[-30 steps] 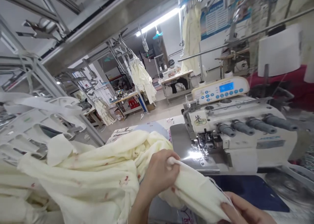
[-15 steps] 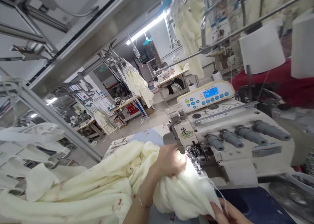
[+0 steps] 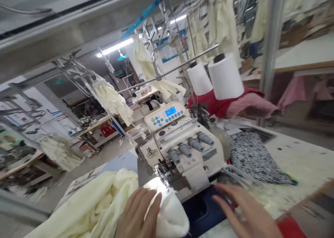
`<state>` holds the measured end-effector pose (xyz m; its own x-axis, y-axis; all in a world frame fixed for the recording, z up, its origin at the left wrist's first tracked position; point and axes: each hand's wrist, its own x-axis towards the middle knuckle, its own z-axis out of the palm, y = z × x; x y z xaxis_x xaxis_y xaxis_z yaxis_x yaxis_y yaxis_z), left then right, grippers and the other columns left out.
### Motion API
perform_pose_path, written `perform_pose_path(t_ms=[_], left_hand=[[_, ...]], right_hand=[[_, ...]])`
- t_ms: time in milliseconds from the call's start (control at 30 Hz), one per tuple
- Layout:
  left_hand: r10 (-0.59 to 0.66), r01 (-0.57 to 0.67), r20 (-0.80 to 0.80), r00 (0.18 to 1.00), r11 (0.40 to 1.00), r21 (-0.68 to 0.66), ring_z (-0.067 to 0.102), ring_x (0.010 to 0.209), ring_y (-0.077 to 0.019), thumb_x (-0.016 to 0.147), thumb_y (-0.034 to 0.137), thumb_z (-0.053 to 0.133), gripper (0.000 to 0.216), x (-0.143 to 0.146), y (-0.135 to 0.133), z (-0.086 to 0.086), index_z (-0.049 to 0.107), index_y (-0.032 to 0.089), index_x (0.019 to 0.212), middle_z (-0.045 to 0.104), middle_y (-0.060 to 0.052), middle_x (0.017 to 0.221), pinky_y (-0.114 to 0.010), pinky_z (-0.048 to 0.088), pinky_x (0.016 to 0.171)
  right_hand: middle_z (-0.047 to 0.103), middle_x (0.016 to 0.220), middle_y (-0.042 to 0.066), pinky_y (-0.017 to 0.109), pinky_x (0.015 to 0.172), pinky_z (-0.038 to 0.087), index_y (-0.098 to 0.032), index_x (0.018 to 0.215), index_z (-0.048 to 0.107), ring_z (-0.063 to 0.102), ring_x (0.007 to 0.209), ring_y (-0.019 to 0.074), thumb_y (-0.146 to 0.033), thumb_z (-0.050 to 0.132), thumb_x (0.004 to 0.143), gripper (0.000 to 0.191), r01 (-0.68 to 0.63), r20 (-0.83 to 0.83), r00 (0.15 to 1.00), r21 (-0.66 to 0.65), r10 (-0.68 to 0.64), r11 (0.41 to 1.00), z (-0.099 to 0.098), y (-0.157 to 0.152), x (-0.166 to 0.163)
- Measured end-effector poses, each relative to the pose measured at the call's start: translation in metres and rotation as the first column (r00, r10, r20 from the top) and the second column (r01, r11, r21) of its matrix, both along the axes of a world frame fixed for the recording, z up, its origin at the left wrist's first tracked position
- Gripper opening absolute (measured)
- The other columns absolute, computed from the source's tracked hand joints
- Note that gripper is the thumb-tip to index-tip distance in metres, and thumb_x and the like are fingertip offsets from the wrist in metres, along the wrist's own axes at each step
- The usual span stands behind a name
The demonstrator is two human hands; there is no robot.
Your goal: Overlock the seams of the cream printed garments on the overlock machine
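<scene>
My left hand (image 3: 141,212) lies on pale yellow cloth (image 3: 101,192), fingers stretched out and pressing it by the needle area. A white overlock sewing machine (image 3: 180,144) stands just beyond, its lamp lighting the cloth near the presser foot (image 3: 163,173). My right hand (image 3: 247,210) is off the cloth, over the dark blue surface (image 3: 200,203) to the right. Its thumb and fingers are apart, somewhat blurred, and I see nothing held between them. A clear tray (image 3: 235,175) is close behind that hand.
Two white thread cones (image 3: 225,76) stand behind the machine near red cloth (image 3: 203,102). Dark floral fabric (image 3: 257,156) lies on the table (image 3: 308,161) at right. A metal post (image 3: 272,53) rises at the right. Pale garments (image 3: 113,98) hang from a rail.
The view has swung to the right. My right hand has let go of the cloth edge and moved right, fingers opened. My left hand now lies flatter on the cloth.
</scene>
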<state>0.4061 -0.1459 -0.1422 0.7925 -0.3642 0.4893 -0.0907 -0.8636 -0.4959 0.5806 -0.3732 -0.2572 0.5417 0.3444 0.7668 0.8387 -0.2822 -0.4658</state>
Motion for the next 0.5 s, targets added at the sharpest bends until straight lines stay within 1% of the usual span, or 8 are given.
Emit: perform_pose_path(t_ms=[67,133,200,300,367,400,467,500], left_hand=[[0.005,-0.005,0.037,0.999,1.0,0.011,0.065,0.096,-0.0224,0.091,0.006,0.043,0.03,0.0,-0.005,-0.015,0.061,0.013,0.114,0.07,-0.01,0.1,-0.035,0.052,0.089],[0.032,-0.03,0.091,0.995,0.999,-0.018,0.067,0.094,-0.0236,0.09,0.003,0.042,0.03,0.0,-0.012,-0.027,0.062,0.013,0.11,0.071,-0.01,0.098,-0.038,0.053,0.091],[0.071,-0.057,0.133,0.989,0.993,-0.101,0.066,0.101,-0.0267,0.089,0.002,0.043,0.032,-0.001,-0.021,-0.029,0.061,0.014,0.113,0.07,-0.012,0.104,-0.042,0.052,0.093],[0.084,-0.032,0.15,0.985,0.947,-0.321,0.065,0.104,-0.0255,0.089,0.008,0.05,0.032,-0.002,-0.042,-0.015,0.058,0.017,0.119,0.068,-0.012,0.109,-0.035,0.055,0.089],[0.076,-0.033,0.057,0.995,0.836,-0.547,0.068,0.093,-0.0206,0.09,0.015,0.053,0.035,0.001,-0.059,0.0,0.052,0.019,0.125,0.068,-0.011,0.107,-0.029,0.058,0.081],[0.074,-0.06,-0.008,0.997,0.742,-0.667,0.068,0.088,-0.0188,0.091,0.019,0.054,0.039,0.004,-0.066,0.008,0.048,0.02,0.13,0.067,-0.011,0.107,-0.028,0.058,0.078],[0.077,-0.167,-0.148,0.986,0.488,-0.857,0.068,0.083,-0.0172,0.089,0.027,0.057,0.05,0.01,-0.077,0.02,0.041,0.02,0.136,0.066,-0.011,0.109,-0.026,0.059,0.07],[0.082,-0.226,-0.211,0.974,0.352,-0.908,0.067,0.08,-0.0168,0.087,0.029,0.059,0.051,0.012,-0.08,0.025,0.042,0.02,0.135,0.066,-0.01,0.106,-0.025,0.059,0.064]], right_hand=[[0.064,0.097,0.011,0.037,0.069,0.049,-0.015,0.108,0.062,0.059,0.084,0.0257,-0.039,0.048,0.095,0.031,0.18,0.093,0.98,-0.028,-0.177,0.983,-0.003,-0.028,0.031],[0.063,0.082,0.01,0.039,0.063,0.044,-0.016,0.09,0.066,0.054,0.072,0.0257,-0.036,0.044,0.095,0.03,0.257,0.17,0.955,-0.07,-0.243,0.964,-0.006,-0.049,0.054],[0.062,0.073,0.008,0.039,0.06,0.042,-0.017,0.075,0.063,0.051,0.067,0.0239,-0.032,0.041,0.095,0.033,0.261,0.239,0.942,-0.075,-0.237,0.962,-0.005,-0.058,0.064],[0.063,0.08,0.005,0.036,0.068,0.045,-0.018,0.08,0.061,0.052,0.076,0.0219,-0.03,0.043,0.096,0.027,0.165,0.286,0.948,-0.064,-0.141,0.984,0.011,-0.053,0.047],[0.064,0.091,0.004,0.034,0.076,0.046,-0.019,0.09,0.06,0.054,0.085,0.0204,-0.031,0.046,0.097,0.02,0.034,0.296,0.955,-0.063,-0.014,0.997,0.029,-0.038,0.02],[0.063,0.095,0.004,0.033,0.081,0.046,-0.019,0.095,0.06,0.054,0.091,0.0198,-0.03,0.047,0.097,0.017,-0.045,0.3,0.952,-0.065,0.062,0.997,0.039,-0.028,0.004],[0.063,0.093,0.005,0.029,0.083,0.047,-0.017,0.097,0.059,0.054,0.094,0.0183,-0.022,0.048,0.096,0.012,-0.225,0.336,0.913,-0.053,0.229,0.973,0.054,-0.009,-0.026],[0.063,0.091,0.005,0.027,0.084,0.048,-0.016,0.096,0.059,0.055,0.094,0.0178,-0.018,0.046,0.096,0.013,-0.289,0.369,0.884,-0.052,0.287,0.956,0.06,0.0,-0.038]])
